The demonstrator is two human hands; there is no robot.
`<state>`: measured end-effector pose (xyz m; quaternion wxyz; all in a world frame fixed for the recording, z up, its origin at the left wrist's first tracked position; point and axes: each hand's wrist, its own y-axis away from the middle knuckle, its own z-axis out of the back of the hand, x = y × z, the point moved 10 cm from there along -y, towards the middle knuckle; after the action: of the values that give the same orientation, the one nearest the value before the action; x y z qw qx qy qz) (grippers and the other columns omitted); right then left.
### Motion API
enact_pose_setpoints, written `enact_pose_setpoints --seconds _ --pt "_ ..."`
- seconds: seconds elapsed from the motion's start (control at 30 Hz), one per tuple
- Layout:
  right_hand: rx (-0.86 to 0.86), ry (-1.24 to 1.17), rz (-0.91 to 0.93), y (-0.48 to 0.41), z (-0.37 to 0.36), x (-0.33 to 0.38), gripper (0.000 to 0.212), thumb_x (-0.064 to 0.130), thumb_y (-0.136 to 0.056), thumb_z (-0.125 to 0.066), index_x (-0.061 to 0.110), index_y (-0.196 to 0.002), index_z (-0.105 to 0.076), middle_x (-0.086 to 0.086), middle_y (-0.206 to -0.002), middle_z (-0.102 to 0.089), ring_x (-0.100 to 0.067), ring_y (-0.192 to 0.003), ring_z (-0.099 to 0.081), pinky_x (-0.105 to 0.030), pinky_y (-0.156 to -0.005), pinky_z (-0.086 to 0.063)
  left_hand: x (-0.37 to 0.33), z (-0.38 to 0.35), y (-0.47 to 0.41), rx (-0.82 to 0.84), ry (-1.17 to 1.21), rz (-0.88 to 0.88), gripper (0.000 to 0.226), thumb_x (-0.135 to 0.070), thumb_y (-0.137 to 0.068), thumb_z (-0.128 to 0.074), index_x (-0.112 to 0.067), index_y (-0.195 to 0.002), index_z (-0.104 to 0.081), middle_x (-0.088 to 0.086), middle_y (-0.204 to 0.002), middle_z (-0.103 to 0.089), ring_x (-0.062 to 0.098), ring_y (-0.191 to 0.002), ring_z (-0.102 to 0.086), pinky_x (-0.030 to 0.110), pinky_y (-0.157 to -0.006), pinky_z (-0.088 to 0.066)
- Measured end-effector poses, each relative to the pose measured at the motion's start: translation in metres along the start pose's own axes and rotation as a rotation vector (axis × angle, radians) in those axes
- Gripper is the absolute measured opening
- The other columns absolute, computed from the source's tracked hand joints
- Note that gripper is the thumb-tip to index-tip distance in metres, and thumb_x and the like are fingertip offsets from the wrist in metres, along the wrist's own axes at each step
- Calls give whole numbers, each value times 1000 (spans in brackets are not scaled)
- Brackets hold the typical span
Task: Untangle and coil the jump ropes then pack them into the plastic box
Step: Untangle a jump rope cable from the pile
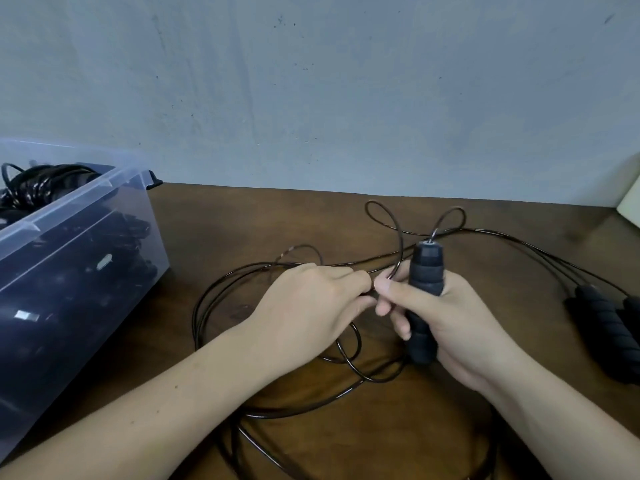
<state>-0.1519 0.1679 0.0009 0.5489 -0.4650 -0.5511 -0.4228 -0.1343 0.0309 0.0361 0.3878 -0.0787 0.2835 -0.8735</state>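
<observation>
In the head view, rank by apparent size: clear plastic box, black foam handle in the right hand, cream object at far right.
Clear plastic box, largest.
Black foam handle in the right hand.
Cream object, smallest, but cropped: unsure.

On the brown wooden counter (242, 216), the clear plastic box (69, 199) stands left with coiled black jump ropes (34, 183) inside; a thin black cord (204, 299) sprawls centre; two black foam handles (602, 317) lie right.

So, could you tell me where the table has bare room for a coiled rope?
Bare table runs along the wall between the plastic box and the jump rope's far loops. The centre is crowded with rope, the right with spare handles.
</observation>
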Motion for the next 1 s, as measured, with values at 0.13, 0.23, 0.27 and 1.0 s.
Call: enact_pose_setpoints --seconds 0.13,0.23,0.27,1.0 --pt "-24 54 25 0 3 1 12 17 -96 -74 6 -93 -73 -19 -90 -77 -18 -61 -55 -31 -63 -50 2 -5 1 35 55 28 25 -44 -105 -50 -25 -95 -61 -10 -77 -59 14 -71 -60 36 -61 -51" --pt "-99 -52 50 -3 18 11 12 18 -93 -75 7 -90 -70 -18 -91 -75 -18 -62 -53 -30 -62 -47 14 -4 1 36 48 83 25 -48 -105 -52 -27 -99 -63 -11 -82 -63 14 -72 -61 36 -61 -52" --pt "-130 -104 54 -4 25 15 12 18 -93 -75 10 -88 -68 -17 -91 -74 -19 -63 -51 -30 -63 -46 18 -4 1 42 42 98 24 -48 -105 -52 -28 -99 -64 -12 -82 -63 13 -71 -60 34 -60 -51" --pt "-54 46 46 -1 9 0 23 20 -95 -74 -2 -91 -75 -12 -76 -73 -20 -62 -57 -28 -61 -51 12 -6 0 31 -4 132 26 -52 -99 -53 -33 -86 -65 -16 -74 -58 9 -80 -47 39 -73 -42"
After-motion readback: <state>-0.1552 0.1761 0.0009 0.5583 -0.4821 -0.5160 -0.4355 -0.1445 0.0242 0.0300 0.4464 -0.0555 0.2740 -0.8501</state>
